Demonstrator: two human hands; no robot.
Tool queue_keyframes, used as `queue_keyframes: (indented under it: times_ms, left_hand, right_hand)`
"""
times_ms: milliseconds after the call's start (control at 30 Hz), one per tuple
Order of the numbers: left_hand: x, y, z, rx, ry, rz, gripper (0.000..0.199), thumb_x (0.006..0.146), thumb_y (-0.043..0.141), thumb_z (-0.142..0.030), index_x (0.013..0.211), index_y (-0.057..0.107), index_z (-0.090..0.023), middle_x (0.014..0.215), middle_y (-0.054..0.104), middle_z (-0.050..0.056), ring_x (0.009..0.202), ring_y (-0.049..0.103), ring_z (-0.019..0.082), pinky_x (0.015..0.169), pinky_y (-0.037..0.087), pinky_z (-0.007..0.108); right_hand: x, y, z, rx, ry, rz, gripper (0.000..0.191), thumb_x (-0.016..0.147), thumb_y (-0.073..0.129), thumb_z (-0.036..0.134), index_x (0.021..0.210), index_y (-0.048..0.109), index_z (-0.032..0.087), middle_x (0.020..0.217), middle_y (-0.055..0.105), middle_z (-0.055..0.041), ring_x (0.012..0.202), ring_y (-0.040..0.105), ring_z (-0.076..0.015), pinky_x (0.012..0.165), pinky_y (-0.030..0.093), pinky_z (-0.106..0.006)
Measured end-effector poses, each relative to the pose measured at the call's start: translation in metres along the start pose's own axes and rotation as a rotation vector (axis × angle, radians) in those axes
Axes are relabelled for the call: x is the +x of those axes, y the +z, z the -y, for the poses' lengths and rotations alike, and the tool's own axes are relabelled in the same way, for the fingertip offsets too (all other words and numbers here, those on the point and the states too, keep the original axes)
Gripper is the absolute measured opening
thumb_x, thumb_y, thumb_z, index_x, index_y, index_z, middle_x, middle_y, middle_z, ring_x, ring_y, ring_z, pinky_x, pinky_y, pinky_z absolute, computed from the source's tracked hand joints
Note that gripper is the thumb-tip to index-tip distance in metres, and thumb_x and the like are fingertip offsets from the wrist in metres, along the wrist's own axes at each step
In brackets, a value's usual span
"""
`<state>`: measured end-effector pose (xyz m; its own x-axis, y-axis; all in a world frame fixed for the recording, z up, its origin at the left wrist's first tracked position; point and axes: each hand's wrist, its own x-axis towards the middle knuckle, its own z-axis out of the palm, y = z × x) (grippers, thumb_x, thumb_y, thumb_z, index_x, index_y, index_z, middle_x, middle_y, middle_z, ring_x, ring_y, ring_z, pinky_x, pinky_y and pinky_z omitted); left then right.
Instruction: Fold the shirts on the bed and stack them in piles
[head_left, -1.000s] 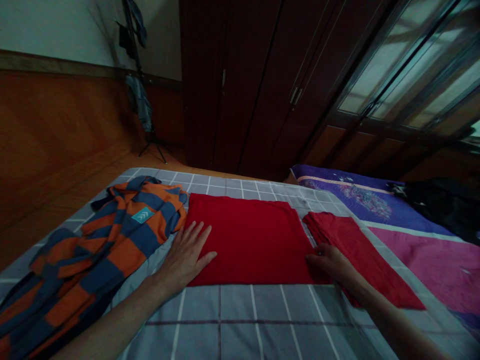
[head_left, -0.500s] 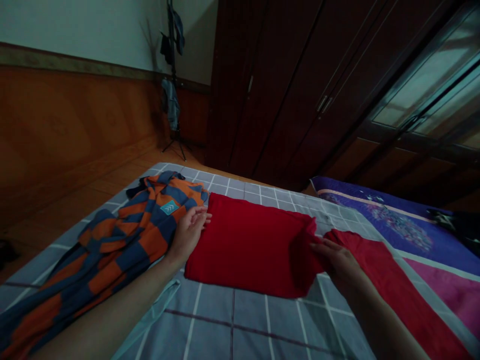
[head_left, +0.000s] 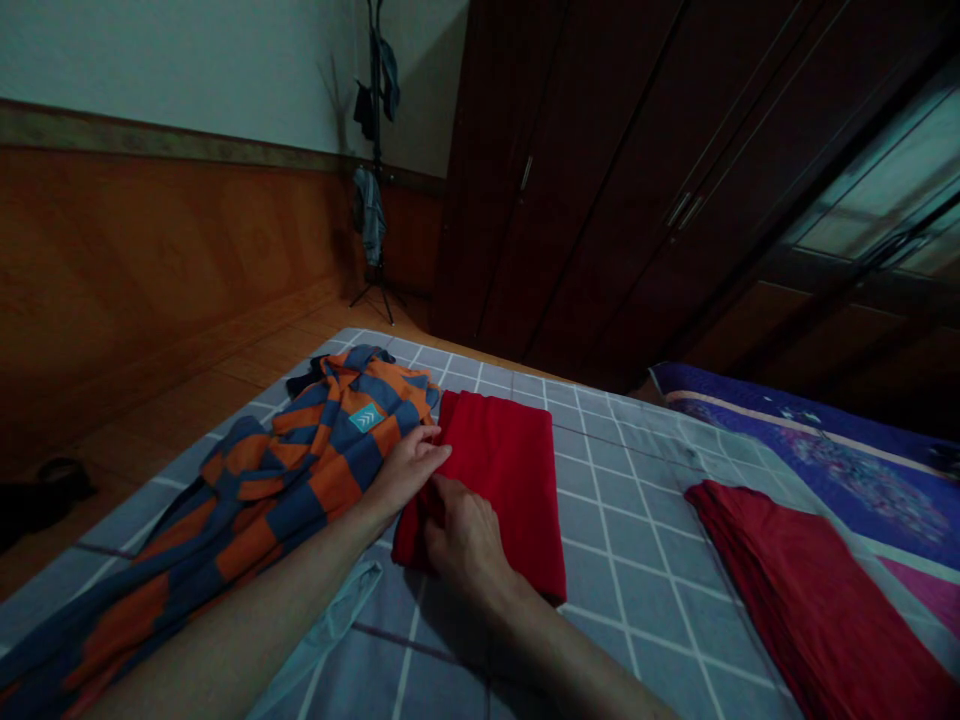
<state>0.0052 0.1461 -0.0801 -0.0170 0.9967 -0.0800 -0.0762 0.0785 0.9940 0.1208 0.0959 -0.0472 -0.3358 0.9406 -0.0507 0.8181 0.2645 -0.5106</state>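
A red garment (head_left: 510, 480), folded into a compact upright rectangle, lies on the grey checked bed sheet (head_left: 622, 560). My right hand (head_left: 469, 540) reaches across to its left edge, fingers curled round the cloth there. Beside it, my left hand (head_left: 412, 465) rests at that same edge, fingers stretched out and thumb towards my right hand. Under and behind my left arm spreads an orange and blue checked garment (head_left: 330, 480) with a small light-blue label. A pale blue cloth (head_left: 330, 620) shows partly below my left forearm.
A second folded red garment (head_left: 817, 590) lies at the right of the bed. Beyond it is a purple patterned bedcover or mat (head_left: 810, 440). Dark wooden wardrobes (head_left: 585, 180) stand behind the bed. A coat stand (head_left: 375, 150) with hanging items is in the corner.
My right hand has brought the red garment's right side over to the left, halving its width. My left hand stays at the left edge. The view has turned slightly.
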Motion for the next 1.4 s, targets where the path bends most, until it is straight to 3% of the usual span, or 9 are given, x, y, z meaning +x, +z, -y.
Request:
queue_keyframes:
  times_ms: [367, 433, 533, 667, 767, 967, 1200, 1300, 1400]
  left_hand:
    - [0.000, 0.002, -0.004, 0.138, 0.053, 0.044, 0.055, 0.061, 0.057, -0.013, 0.116, 0.060, -0.013, 0.108, 0.065, 0.010, 0.105, 0.058, 0.024, 0.087, 0.046, 0.033]
    - [0.001, 0.003, -0.002, 0.153, 0.066, 0.050, 0.058, 0.060, 0.053, -0.010, 0.117, 0.060, -0.013, 0.104, 0.067, 0.009, 0.098, 0.060, 0.022, 0.081, 0.047, 0.031]
    - [0.003, 0.002, 0.005, 0.157, 0.070, 0.066, 0.062, 0.060, 0.049, -0.010, 0.121, 0.059, -0.012, 0.082, 0.068, 0.003, 0.069, 0.061, 0.015, 0.062, 0.047, 0.024]
    - [0.004, -0.001, 0.008, 0.188, 0.073, 0.037, 0.062, 0.062, 0.046, -0.009, 0.122, 0.060, -0.011, 0.055, 0.055, -0.005, 0.041, 0.043, 0.008, 0.043, 0.032, 0.018]
    - [0.002, -0.001, 0.004, 0.247, 0.090, -0.008, 0.061, 0.062, 0.045, -0.006, 0.121, 0.060, -0.009, 0.054, 0.052, -0.006, 0.038, 0.035, 0.006, 0.040, 0.027, 0.017]
    - [-0.001, 0.003, 0.001, 0.356, 0.171, -0.066, 0.056, 0.061, 0.042, 0.001, 0.108, 0.068, -0.014, 0.099, 0.067, 0.005, 0.061, 0.054, 0.011, 0.060, 0.046, 0.023]
    - [-0.006, 0.003, 0.002, 0.666, 0.300, -0.158, 0.054, 0.066, 0.042, 0.000, 0.113, 0.064, -0.016, 0.118, 0.058, 0.008, 0.090, 0.061, 0.018, 0.087, 0.050, 0.035]
    - [-0.020, 0.010, -0.009, 0.884, 0.503, -0.178, 0.062, 0.068, 0.041, 0.001, 0.125, 0.055, -0.018, 0.132, 0.048, 0.010, 0.118, 0.049, 0.024, 0.102, 0.041, 0.041]
    - [-0.036, 0.022, -0.015, 1.064, 0.665, -0.007, 0.056, 0.076, 0.042, -0.002, 0.129, 0.052, -0.018, 0.136, 0.047, 0.009, 0.129, 0.039, 0.025, 0.110, 0.031, 0.043]
  right_hand:
    - [-0.021, -0.002, -0.006, -0.086, -0.186, -0.021, 0.035, 0.073, 0.047, 0.009, 0.103, 0.062, 0.019, 0.088, 0.063, -0.0050, 0.066, 0.058, -0.0156, 0.055, 0.032, -0.024]
    - [-0.020, -0.006, -0.008, -0.074, -0.213, -0.001, 0.036, 0.072, 0.048, 0.008, 0.102, 0.063, 0.021, 0.086, 0.064, -0.0045, 0.067, 0.058, -0.0161, 0.056, 0.033, -0.024]
    - [-0.017, -0.010, -0.011, -0.036, -0.241, 0.039, 0.039, 0.069, 0.048, 0.006, 0.100, 0.065, 0.023, 0.086, 0.065, -0.0038, 0.073, 0.061, -0.0169, 0.060, 0.037, -0.023]
    - [-0.013, -0.005, -0.011, 0.036, -0.246, 0.071, 0.041, 0.070, 0.046, 0.004, 0.100, 0.067, 0.023, 0.091, 0.067, -0.0039, 0.078, 0.062, -0.0164, 0.066, 0.040, -0.022]
    - [-0.014, 0.000, -0.010, 0.048, -0.260, 0.075, 0.039, 0.072, 0.045, 0.004, 0.099, 0.066, 0.022, 0.089, 0.066, -0.0043, 0.076, 0.061, -0.0158, 0.066, 0.040, -0.022]
    - [-0.018, 0.005, -0.015, 0.026, -0.328, 0.101, 0.037, 0.073, 0.047, 0.005, 0.100, 0.065, 0.021, 0.088, 0.064, -0.0046, 0.075, 0.059, -0.0157, 0.065, 0.039, -0.022]
    - [-0.023, -0.023, -0.012, 0.083, -0.399, 0.197, 0.023, 0.080, 0.054, 0.018, 0.100, 0.065, 0.021, 0.087, 0.064, -0.0022, 0.073, 0.059, -0.0150, 0.063, 0.041, -0.021]
    - [-0.007, -0.046, -0.028, 0.147, -0.336, 0.025, 0.017, 0.085, 0.051, 0.022, 0.090, 0.068, 0.020, 0.085, 0.065, -0.0032, 0.075, 0.060, -0.0152, 0.069, 0.044, -0.023]
    - [0.023, -0.062, -0.058, 0.141, -0.243, -0.214, 0.022, 0.088, 0.048, 0.024, 0.095, 0.067, 0.017, 0.093, 0.067, -0.0072, 0.085, 0.062, -0.0183, 0.077, 0.046, -0.029]
